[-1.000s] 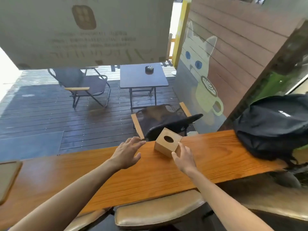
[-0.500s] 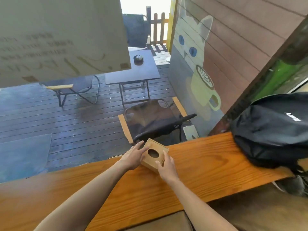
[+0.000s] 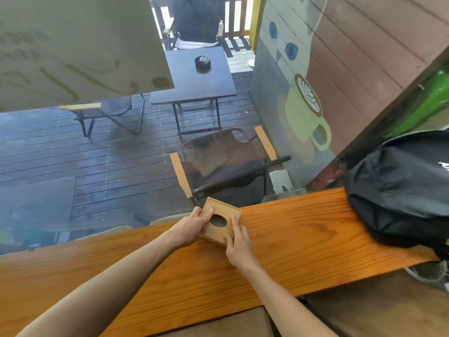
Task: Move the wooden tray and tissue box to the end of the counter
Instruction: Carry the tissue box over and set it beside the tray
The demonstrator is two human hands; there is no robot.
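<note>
A small square wooden tissue box [image 3: 223, 211] with an oval hole in its top sits on the wooden counter [image 3: 303, 239], near the far edge by the window. My left hand [image 3: 192, 226] grips its left side, thumb on the top. My right hand [image 3: 239, 242] holds its near right corner, index finger laid across the top beside the hole. The wooden tray is not in view.
A black backpack [image 3: 401, 190] fills the right end of the counter. Behind the glass is a wet deck with folding chairs [image 3: 226, 164] and a dark table [image 3: 196, 76]. A padded stool [image 3: 218, 322] is below the counter's near edge.
My left hand went from open beside the box to gripping its left side. My right hand slid onto the top. The view tilted further down and the box looks turned slightly.
</note>
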